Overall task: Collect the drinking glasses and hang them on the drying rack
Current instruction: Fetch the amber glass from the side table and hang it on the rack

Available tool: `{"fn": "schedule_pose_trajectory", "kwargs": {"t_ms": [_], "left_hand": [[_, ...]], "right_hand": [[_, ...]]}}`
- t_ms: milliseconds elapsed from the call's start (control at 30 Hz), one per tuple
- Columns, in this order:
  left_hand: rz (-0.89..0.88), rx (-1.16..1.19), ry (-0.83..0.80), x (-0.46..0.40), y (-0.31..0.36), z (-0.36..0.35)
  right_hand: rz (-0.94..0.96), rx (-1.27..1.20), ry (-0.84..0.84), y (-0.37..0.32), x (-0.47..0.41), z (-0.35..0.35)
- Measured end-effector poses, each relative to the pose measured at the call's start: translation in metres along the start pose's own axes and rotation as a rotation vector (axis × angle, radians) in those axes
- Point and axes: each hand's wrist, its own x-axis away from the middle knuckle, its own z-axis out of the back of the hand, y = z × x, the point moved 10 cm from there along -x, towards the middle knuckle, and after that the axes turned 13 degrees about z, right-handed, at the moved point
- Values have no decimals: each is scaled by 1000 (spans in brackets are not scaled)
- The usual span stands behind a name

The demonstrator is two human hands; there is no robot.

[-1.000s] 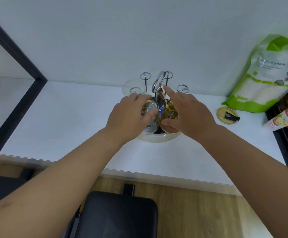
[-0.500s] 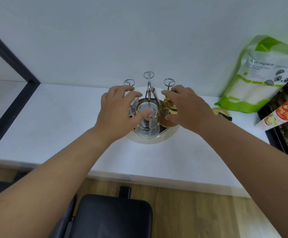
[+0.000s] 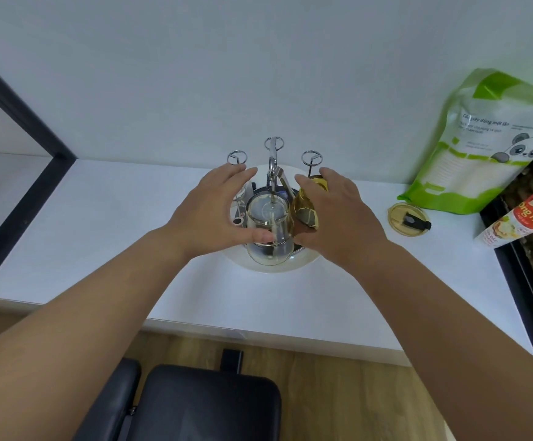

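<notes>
A metal drying rack point(image 3: 273, 154) with ring-topped prongs stands on a round white base point(image 3: 303, 264) on the white counter. A clear glass point(image 3: 268, 227) hangs upside down on the front prong. My left hand point(image 3: 211, 211) is spread around its left side, thumb against its lower wall, fingers loose. An amber glass point(image 3: 305, 202) sits inverted on the right prong with my right hand point(image 3: 338, 214) wrapped around it. Another clear glass point(image 3: 243, 192) shows partly behind my left fingers.
A green pouch point(image 3: 484, 148) leans on the wall at the right. Beside it lie a round amber lid point(image 3: 409, 219) and a red-and-white packet point(image 3: 522, 218). A black-framed panel point(image 3: 20, 148) stands at the left. A black chair point(image 3: 208, 405) sits below the counter edge.
The clear glass has settled lower onto the front prong and my left fingers have spread away from it. My right hand stays around the amber glass. The camera has shifted slightly.
</notes>
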Motion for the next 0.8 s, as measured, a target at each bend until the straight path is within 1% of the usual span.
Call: {"fn": "schedule_pose_trajectory", "kwargs": {"t_ms": [200,367,533,667,800], "left_hand": [[-17,-6,25,0,1,1],[-21,-2,32,2,3,0],[-69,-49,102,8,3,1],[-18,0,56,10,-6,-2],[-15,12,31,10,-12,-1]], "right_hand": [[-7,-9,37,-2,5,-6],[-4,-9,32,-4,6,-7],[119,64,104,-22,7,-4],[142,100,113,-32,0,-8],[135,89,160,-33,0,-8]]}}
